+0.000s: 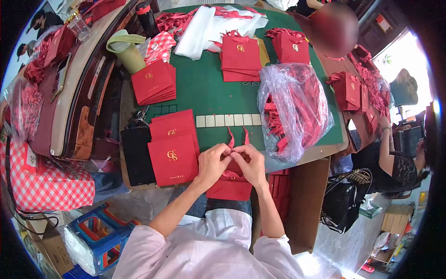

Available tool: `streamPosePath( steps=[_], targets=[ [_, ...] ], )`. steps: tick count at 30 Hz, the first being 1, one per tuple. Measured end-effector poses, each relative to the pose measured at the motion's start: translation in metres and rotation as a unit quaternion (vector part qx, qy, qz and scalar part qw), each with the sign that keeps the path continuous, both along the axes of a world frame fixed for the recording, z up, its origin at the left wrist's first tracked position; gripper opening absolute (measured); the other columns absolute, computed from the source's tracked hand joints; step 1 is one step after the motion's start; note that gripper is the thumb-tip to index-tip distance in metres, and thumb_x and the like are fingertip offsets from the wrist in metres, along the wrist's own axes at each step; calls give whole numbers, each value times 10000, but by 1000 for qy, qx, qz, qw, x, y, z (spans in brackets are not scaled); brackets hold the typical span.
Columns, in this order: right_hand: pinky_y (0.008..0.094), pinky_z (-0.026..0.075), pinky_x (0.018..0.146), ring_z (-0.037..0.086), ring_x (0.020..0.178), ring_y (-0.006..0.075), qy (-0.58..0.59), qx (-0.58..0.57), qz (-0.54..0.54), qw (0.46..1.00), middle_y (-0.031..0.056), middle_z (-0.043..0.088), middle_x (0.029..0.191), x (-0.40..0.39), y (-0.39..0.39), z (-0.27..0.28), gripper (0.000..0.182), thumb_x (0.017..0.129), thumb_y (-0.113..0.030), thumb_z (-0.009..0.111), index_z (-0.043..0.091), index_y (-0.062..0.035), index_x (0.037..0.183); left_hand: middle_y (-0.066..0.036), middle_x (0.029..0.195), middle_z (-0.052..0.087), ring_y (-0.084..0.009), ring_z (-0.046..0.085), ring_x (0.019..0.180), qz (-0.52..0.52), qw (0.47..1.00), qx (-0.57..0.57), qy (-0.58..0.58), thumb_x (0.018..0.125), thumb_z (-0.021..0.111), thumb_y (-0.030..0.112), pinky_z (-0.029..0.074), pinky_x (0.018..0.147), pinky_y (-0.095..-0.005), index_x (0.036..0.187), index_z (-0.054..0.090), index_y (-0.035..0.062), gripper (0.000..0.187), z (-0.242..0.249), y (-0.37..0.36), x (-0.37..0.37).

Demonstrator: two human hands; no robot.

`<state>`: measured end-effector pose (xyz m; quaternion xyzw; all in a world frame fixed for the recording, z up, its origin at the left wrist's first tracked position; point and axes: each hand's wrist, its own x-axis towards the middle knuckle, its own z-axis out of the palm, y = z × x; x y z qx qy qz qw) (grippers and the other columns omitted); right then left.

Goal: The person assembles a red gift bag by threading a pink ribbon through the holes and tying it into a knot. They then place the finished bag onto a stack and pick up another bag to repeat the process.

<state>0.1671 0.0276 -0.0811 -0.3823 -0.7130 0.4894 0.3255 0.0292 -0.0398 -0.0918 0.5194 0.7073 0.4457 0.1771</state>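
At the table's near edge, my left hand [214, 161] and my right hand [249, 163] meet with pinched fingertips on a red ribbon [231, 136]. Its ends stick up past the fingers. Below them is a red paper bag [228, 190], partly covered by both hands. Left of my left hand lies a stack of red bags [173, 159] with gold lettering. Beyond the hands runs a row of cream tiles [227, 120]. A clear plastic bag [297, 107] full of red ribbons lies to the right.
More red bags [240, 58] stand in stacks on the green tabletop [200, 83]. A black pouch [137, 156], a green cup [127, 56] and a dark bottle [146, 19] are at the left. Other people sit around, one at the right [395, 162].
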Motion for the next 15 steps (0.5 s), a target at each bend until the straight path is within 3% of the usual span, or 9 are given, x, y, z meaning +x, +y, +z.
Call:
streamPosePath(
  steps=[10,15],
  targets=[
    [248,476,619,585,690,87,24,-46,3,999,44,660,834,5,-1,-4,109,866,-47,723,701,5,958,-78,790,698,-210,656,628,-15,1000,7,-7,756,771,86,502,559,-319,875,686,56,149,0,-3,1],
    [238,460,602,572,690,73,48,11,-30,998,34,639,817,4,-6,-3,76,869,-36,714,685,-11,935,-75,811,692,-244,645,678,-42,998,19,51,750,766,103,515,608,-369,876,704,60,147,5,0,-1]
  ],
)
